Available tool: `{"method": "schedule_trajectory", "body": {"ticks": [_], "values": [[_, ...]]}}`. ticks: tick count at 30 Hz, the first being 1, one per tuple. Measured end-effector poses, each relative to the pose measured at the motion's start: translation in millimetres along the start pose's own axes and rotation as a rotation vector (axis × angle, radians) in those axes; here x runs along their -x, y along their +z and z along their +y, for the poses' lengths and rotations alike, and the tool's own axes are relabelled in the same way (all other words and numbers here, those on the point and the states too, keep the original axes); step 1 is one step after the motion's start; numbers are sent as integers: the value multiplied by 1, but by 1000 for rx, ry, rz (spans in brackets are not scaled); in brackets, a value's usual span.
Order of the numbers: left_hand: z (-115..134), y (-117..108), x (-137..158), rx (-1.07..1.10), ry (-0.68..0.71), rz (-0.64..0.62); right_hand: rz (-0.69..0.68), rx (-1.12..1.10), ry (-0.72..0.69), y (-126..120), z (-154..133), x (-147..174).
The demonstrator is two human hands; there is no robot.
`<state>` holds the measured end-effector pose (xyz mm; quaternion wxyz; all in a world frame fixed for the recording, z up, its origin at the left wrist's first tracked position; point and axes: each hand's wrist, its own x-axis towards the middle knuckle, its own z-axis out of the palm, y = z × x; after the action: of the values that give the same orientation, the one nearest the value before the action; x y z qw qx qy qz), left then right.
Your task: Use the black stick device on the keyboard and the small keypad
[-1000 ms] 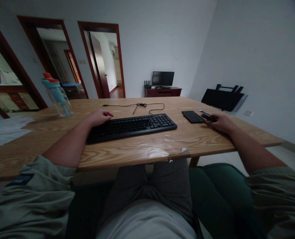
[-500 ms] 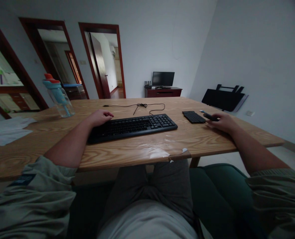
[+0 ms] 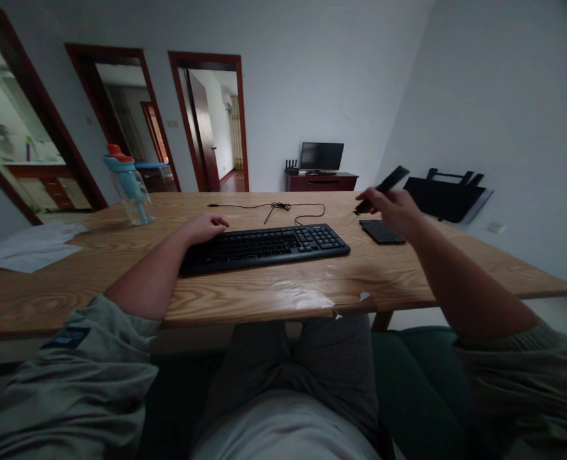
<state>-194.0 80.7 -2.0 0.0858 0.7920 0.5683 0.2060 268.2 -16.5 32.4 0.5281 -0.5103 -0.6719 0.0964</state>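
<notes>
A full-size black keyboard (image 3: pixel 264 249) lies on the wooden table in front of me. My left hand (image 3: pixel 204 228) rests at its far left corner, fingers curled along the back edge; the forearm covers part of its left end. Raised over the table on the right, my right hand (image 3: pixel 393 204) grips a slim black brush-like tool (image 3: pixel 393 180). The tool slants, its lower end pointing down to the left; its exact kind is unclear. Just below that hand sits a small black keypad-like block (image 3: pixel 382 231), partly covered by the hand.
The keyboard's cable (image 3: pixel 281 206) lies bundled behind it. A clear bottle with a red and blue lid (image 3: pixel 133 191) stands at the left, near white papers (image 3: pixel 39 246). The table's front edge has a torn covering (image 3: pixel 355 303). A monitor (image 3: pixel 322 156) stands farther back.
My right hand has lifted off the table and moved left and up, with the black tool tilted up in it. My left hand stays by the keyboard. The view has shifted slightly.
</notes>
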Motion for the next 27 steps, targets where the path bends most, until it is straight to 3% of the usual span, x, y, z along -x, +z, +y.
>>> {"method": "schedule_trajectory", "body": {"ticks": [4,8,14,22,27], "values": [[3,-1,2,0,21,-3,-225,29,-25,57,-23,3],[8,-1,4,-17,27,-4,-270,140,-33,88,-19,10],[18,-1,7,-21,33,-12,-249,172,30,87,-5,15],[23,0,7,-42,55,-13,-244,172,-14,91,-9,18],[56,7,14,-49,186,31,-213,175,10,92,-10,18]]}}
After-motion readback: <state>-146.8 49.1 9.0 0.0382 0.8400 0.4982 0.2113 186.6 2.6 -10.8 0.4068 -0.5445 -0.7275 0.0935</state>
